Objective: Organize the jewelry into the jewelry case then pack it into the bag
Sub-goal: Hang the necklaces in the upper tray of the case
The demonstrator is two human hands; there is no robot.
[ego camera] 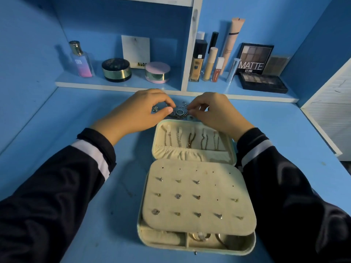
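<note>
An open cream jewelry case (245, 247) lies on the blue desk. Its lid (158, 135) holds several hanging necklaces, and its earring panel (205, 204) carries several studs. Rings show in a lower compartment (200, 236). Behind the lid lies a small pile of loose silver jewelry (179, 112). My left hand (138, 112) and my right hand (214, 111) hover over this pile, each with fingertips pinching small pieces in it. What exactly each hand pinches is too small to tell. No bag is in view.
A low shelf behind the pile holds a perfume bottle (80, 59), two round compacts (116, 69), foundation and lip tubes (197, 61) and eyeshadow palettes (263, 82). A white unit (330, 111) stands at the right.
</note>
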